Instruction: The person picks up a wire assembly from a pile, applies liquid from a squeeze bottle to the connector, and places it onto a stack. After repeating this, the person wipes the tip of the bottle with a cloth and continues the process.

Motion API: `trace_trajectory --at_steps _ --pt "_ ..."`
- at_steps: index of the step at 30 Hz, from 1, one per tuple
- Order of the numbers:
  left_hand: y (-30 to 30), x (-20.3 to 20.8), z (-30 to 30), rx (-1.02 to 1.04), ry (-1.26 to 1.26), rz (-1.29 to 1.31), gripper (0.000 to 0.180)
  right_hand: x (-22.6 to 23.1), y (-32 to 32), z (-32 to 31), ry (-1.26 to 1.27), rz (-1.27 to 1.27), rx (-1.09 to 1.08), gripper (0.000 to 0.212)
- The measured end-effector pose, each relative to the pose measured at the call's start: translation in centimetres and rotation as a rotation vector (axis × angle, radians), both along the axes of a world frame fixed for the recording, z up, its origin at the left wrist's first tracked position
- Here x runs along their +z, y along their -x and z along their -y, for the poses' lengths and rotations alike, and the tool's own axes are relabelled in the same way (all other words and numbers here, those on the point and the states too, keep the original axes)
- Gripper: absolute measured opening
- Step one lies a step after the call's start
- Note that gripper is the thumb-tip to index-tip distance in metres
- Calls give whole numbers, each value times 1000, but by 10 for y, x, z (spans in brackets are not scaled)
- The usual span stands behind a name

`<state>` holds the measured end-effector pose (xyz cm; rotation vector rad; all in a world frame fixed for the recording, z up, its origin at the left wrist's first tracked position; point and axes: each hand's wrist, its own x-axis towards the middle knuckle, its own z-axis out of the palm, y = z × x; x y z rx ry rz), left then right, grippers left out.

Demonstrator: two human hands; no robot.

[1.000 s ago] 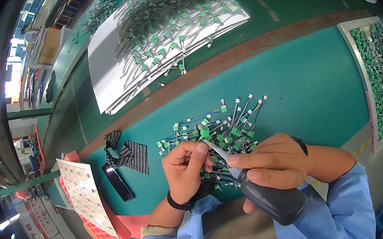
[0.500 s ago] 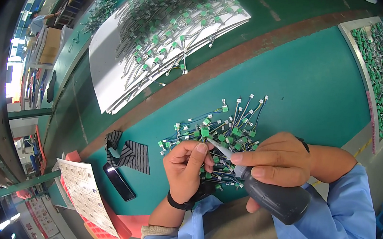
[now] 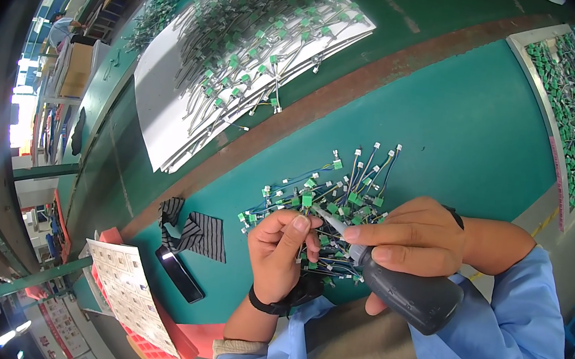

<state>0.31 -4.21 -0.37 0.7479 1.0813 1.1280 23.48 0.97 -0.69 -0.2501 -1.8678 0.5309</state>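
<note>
Green connector [image 3: 307,199] seemingly tops left fingers [image 3: 275,223].

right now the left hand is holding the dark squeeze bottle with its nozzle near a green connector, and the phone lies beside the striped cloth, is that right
Not quite: the head view shows the right hand holding the dark squeeze bottle. Its nozzle is near a green connector, and the phone lies beside the striped cloth.
</note>
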Motion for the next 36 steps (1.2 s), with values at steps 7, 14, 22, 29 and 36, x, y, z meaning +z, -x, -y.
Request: trace_trajectory --at_steps 7,14,22,29,36 --pt "-2 3 0 -10 21 48 22 -1 -2 1 12 -34 10 71" --pt "-4 3 0 9 25 10 23 -3 -1 -1 -27 -151 24 72" --pt "-3 2 2 5 -74 -75 18 -1 0 1 6 -106 70 73" --pt "-8 5 3 20 -72 -165 13 -1 0 1 -2 -87 58 73" --pt "-7 5 3 20 -77 -167 13 -3 0 1 -6 -81 54 74"
